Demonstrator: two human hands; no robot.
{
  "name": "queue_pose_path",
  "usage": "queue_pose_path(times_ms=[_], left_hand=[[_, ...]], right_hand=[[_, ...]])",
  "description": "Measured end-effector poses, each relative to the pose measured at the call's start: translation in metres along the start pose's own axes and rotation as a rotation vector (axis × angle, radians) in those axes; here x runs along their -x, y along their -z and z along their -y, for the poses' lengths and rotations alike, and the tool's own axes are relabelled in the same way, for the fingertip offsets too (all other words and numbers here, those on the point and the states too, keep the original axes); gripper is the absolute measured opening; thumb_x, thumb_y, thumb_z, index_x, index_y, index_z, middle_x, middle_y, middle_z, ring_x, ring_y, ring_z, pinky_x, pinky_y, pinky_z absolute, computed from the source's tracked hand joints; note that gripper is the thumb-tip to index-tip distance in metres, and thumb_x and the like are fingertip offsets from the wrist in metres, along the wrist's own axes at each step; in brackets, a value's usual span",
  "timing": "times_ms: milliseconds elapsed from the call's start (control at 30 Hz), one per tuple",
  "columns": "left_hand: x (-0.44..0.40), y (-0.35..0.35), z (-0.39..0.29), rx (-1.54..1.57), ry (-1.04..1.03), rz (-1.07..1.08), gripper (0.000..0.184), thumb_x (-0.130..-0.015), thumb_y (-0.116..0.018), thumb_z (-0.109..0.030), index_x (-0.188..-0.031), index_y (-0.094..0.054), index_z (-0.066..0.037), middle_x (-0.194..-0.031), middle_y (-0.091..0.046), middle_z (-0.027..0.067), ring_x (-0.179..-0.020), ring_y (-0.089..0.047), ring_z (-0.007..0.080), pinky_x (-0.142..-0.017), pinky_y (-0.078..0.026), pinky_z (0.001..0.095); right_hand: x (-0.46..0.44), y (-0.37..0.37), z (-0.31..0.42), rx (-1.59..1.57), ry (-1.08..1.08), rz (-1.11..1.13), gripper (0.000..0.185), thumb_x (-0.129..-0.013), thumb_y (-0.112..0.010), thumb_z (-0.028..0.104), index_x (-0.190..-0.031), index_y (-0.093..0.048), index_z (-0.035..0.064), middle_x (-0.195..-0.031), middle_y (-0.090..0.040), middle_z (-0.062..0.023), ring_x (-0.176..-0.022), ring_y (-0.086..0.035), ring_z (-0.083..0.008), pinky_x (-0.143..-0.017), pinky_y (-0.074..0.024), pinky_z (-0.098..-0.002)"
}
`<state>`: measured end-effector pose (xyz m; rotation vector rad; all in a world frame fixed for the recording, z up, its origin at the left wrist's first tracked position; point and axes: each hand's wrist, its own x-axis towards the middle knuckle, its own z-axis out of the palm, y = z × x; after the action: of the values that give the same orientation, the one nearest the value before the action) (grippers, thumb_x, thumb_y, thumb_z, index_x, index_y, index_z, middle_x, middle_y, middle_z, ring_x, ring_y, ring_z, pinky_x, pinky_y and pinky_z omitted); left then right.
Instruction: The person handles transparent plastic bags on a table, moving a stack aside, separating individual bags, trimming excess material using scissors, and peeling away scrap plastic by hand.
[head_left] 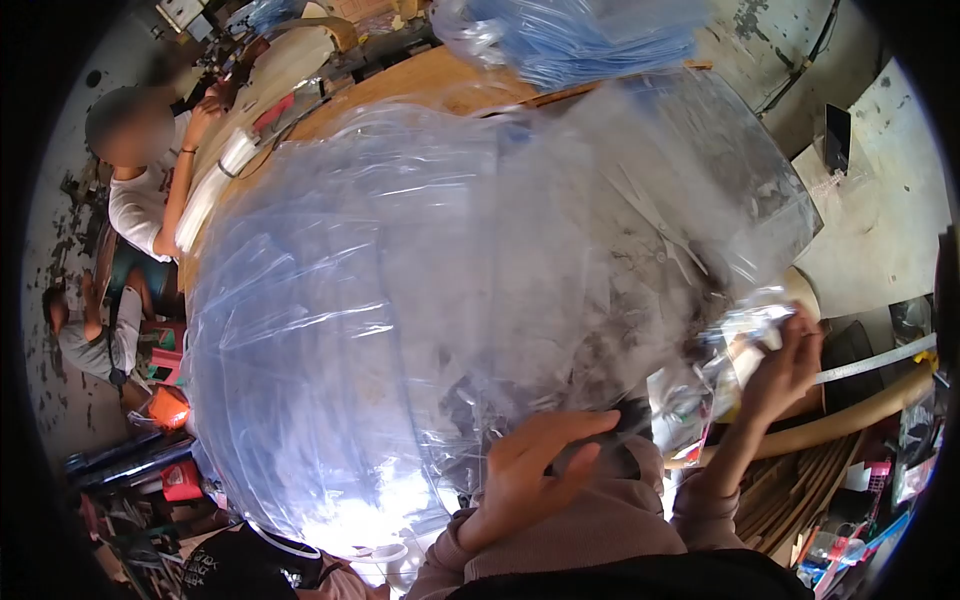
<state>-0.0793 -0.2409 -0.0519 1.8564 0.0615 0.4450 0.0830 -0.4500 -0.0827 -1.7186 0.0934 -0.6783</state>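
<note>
A big clear plastic sheet (440,240) covers most of the table in creased layers. At the right table edge, my right hand (785,365) has its fingers closed on a bunched, shiny part of that sheet. My left hand (540,470) is near the front edge, close to my body, with thumb and forefinger apart; nothing shows between them. Whether it touches the plastic, I cannot tell. A pair of scissors (660,225) lies right of the middle, hazy as if seen through the plastic.
Folded blue plastic (590,45) is piled at the back. A phone (837,138) lies at the far right. On the left, a person (145,190) sits by a white bundle (218,188); another person (95,330) sits lower. Cardboard tubes (850,405) stand near my right arm.
</note>
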Motion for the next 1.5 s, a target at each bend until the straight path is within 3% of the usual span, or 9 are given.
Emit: queue_pose_path(times_ms=[133, 233, 433, 500, 633, 867, 1000, 1333, 1500], left_hand=[[0.021, 0.025, -0.008, -0.104, 0.09, -0.088, 0.023, -0.075, -0.064, -0.001, -0.098, -0.066, -0.003, -0.094, -0.068, 0.0083, -0.082, -0.065, 0.0225, -0.075, -0.051, 0.0319], [0.037, 0.039, -0.001, -0.392, 0.155, -0.323, 0.023, -0.085, -0.06, -0.026, -0.091, -0.067, -0.005, -0.092, -0.068, 0.0093, -0.087, -0.064, 0.0259, -0.09, -0.043, 0.0436], [0.051, 0.066, 0.004, -1.144, 0.301, -0.403, 0.037, -0.083, -0.06, -0.033, -0.11, -0.06, -0.007, -0.132, -0.045, 0.0155, -0.125, -0.04, 0.0346, -0.103, -0.027, 0.0564], [0.051, 0.071, 0.017, -1.21, 0.402, -0.457, 0.05, -0.082, -0.061, -0.036, -0.122, -0.053, -0.007, -0.136, -0.041, 0.0178, -0.13, -0.033, 0.0366, -0.103, -0.025, 0.0589], [0.047, 0.071, 0.019, -1.191, 0.316, -0.418, 0.049, -0.078, -0.063, -0.018, -0.123, -0.052, -0.005, -0.133, -0.045, 0.0218, -0.12, -0.047, 0.0376, -0.093, -0.044, 0.0486], [0.028, 0.063, 0.004, -0.883, 0.387, -0.559, 0.038, -0.069, -0.052, 0.016, -0.098, -0.067, -0.004, -0.089, -0.069, 0.0096, -0.077, -0.068, 0.018, -0.056, -0.051, 0.0273], [0.025, 0.056, 0.006, -0.942, 0.253, -0.577, 0.034, -0.071, -0.053, 0.014, -0.095, -0.066, -0.004, -0.088, -0.069, 0.0091, -0.076, -0.068, 0.018, -0.055, -0.051, 0.0278], [0.025, 0.037, 0.002, -0.848, -0.146, -0.062, 0.045, -0.069, -0.05, 0.017, -0.11, -0.057, 0.0, -0.099, -0.058, 0.0177, -0.092, -0.064, 0.0336, -0.073, -0.058, 0.0364], [0.027, 0.04, -0.004, -0.763, -0.116, 0.042, 0.047, -0.068, -0.054, 0.014, -0.113, -0.058, -0.001, -0.098, -0.058, 0.0179, -0.092, -0.064, 0.0334, -0.071, -0.057, 0.0338]], right_hand=[[-0.106, 0.056, -0.042, -0.056, -0.022, -0.037, 0.034, -0.093, -0.049, 0.02, -0.122, -0.054, 0.0027, -0.117, -0.059, -0.0096, -0.103, -0.057, -0.018, -0.076, -0.0457, -0.0283], [-0.177, 0.077, -0.063, -0.017, -0.105, -0.042, 0.036, -0.093, -0.046, 0.016, -0.126, -0.05, 0.0016, -0.122, -0.056, -0.0123, -0.11, -0.054, -0.0205, -0.084, -0.0448, -0.0295], [-0.292, 0.095, -0.185, -0.149, -0.208, 0.186, 0.034, -0.095, -0.046, 0.021, -0.123, -0.054, 0.0049, -0.122, -0.057, -0.0087, -0.109, -0.055, -0.0187, -0.088, -0.0441, -0.0351], [-0.294, 0.084, -0.192, 0.221, -0.219, 0.092, 0.038, -0.092, -0.051, 0.03, -0.119, -0.057, 0.0041, -0.119, -0.059, -0.0109, -0.104, -0.058, -0.0216, -0.087, -0.0452, -0.0374], [-0.237, 0.086, -0.148, 0.948, 0.327, -0.13, 0.04, -0.089, -0.054, 0.038, -0.115, -0.061, 0.0095, -0.111, -0.06, -0.0179, -0.103, -0.058, -0.0287, -0.086, -0.0451, -0.0383], [-0.073, 0.023, -0.065, 0.43, 0.288, 0.021, 0.027, -0.091, -0.054, 0.016, -0.113, -0.06, 0.0021, -0.111, -0.06, -0.0112, -0.102, -0.058, -0.0204, -0.084, -0.0481, -0.0317], [-0.011, -0.019, -0.025, 0.151, 0.189, 0.22, 0.016, -0.091, -0.05, 0.007, -0.101, -0.061, -0.0011, -0.111, -0.059, -0.0102, -0.103, -0.056, -0.0177, -0.084, -0.0469, -0.0279], [0.079, -0.066, 0.057, 0.028, 0.692, 1.096, 0.041, -0.068, -0.064, 0.002, -0.107, -0.062, 0.0114, -0.12, -0.055, -0.0098, -0.114, -0.051, -0.0284, -0.095, -0.0382, -0.0441], [0.097, -0.077, 0.06, 0.157, 0.861, 1.149, 0.044, -0.07, -0.065, 0.009, -0.113, -0.06, 0.0177, -0.13, -0.05, -0.0034, -0.124, -0.044, -0.0238, -0.102, -0.0289, -0.0509]])
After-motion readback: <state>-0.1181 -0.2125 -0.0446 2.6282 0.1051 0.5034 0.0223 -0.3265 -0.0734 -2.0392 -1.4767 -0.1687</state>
